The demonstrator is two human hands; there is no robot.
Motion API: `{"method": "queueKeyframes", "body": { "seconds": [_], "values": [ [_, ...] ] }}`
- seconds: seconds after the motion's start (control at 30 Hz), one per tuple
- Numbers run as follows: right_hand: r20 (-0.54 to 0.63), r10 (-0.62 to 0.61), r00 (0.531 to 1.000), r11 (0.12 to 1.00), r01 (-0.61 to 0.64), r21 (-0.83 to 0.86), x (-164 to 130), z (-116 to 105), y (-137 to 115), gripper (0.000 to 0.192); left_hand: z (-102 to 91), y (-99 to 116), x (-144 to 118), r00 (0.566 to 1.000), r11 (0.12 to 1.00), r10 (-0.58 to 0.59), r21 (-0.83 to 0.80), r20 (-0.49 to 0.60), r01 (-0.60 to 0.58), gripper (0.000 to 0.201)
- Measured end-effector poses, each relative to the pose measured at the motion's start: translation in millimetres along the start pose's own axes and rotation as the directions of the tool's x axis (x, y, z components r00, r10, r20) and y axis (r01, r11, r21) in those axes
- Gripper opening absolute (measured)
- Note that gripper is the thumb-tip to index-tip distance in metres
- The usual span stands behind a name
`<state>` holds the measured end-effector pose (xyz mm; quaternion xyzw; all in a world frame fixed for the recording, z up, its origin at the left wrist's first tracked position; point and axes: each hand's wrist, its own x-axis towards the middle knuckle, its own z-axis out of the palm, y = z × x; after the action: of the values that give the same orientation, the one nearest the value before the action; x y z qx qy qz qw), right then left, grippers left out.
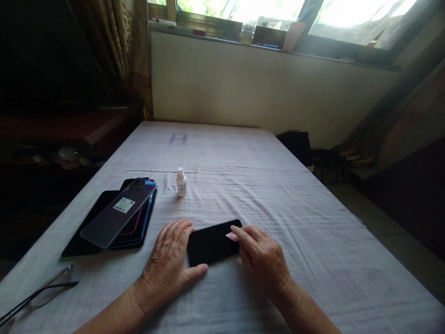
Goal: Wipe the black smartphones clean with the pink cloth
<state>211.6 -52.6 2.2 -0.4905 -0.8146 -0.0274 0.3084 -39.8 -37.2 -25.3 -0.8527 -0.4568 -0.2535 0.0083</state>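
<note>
From the head view, I see one dark phone (212, 242) lying flat, screen up, on the white cloth (313, 241) that covers the table, a little below the middle of the frame. My left hand (170, 264) lies flat on the cloth against the phone's left edge, fingers spread loosely along that edge and the thumb tucked under its lower left corner; it steadies the phone without closing around it. My right hand (262, 257) comes in from the lower right, and between thumb and forefinger I pinch one small pink piece (232, 236), pressed onto the right end of the screen. The other fingers of that hand are curled in.

Left of centre sits one stack of phones (114, 218). I can count the top one clearly, a greyish phone lying back up with one pale label on it, and under it at least two more dark slabs with blue and magenta edges showing; the exact number I cannot tell.

One small white bottle (181, 182) stands upright on the cloth above my left hand, well apart from the phone and just right of the stack.

In the lower left corner lies one pair of glasses (38, 292), partly cut off by the frame.

Along the top runs one window ledge (264, 39) with several small things on it, too bright and small to count.
</note>
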Motion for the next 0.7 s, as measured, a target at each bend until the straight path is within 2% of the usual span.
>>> {"method": "queueKeyframes", "body": {
  "seconds": [0.1, 0.23, 0.33, 0.47, 0.57, 0.7],
  "values": [
    [-0.026, 0.067, 0.997, 0.996, -0.068, -0.050, -1.6, 1.5, 0.8, 0.026, 1.9, 2.3, -2.6, 0.999, 0.999, -0.030, 0.037, -0.017, 0.031, 0.073],
    [0.067, 0.050, 0.996, 0.996, -0.046, -0.071, -4.0, 2.7, -3.5, 0.024, 0.4, 0.6, -10.4, 1.000, 0.999, -0.012, 0.035, 0.012, 0.011, 0.079],
    [0.106, 0.065, 0.992, 0.992, -0.052, -0.117, -7.8, 1.4, -5.2, 0.032, -5.2, -3.4, -15.7, 0.997, 0.999, 0.028, -0.017, 0.066, -0.027, 0.073],
    [0.104, 0.079, 0.991, 0.987, -0.062, -0.150, -14.5, 1.2, -8.0, 0.033, -11.7, -7.7, -17.6, 0.991, 0.995, 0.054, -0.089, 0.120, -0.043, 0.065],
    [0.074, 0.041, 0.996, 0.993, -0.032, -0.117, -19.2, 3.2, -15.4, 0.031, -11.5, -8.1, -17.5, 0.991, 0.995, 0.050, -0.090, 0.122, -0.039, 0.065],
    [0.075, -0.065, 0.995, 0.996, 0.070, -0.060, -22.5, 4.9, -26.3, 0.028, -7.9, -7.7, -18.2, 0.985, 0.996, 0.079, -0.043, 0.154, -0.073, 0.080]
  ]
}}
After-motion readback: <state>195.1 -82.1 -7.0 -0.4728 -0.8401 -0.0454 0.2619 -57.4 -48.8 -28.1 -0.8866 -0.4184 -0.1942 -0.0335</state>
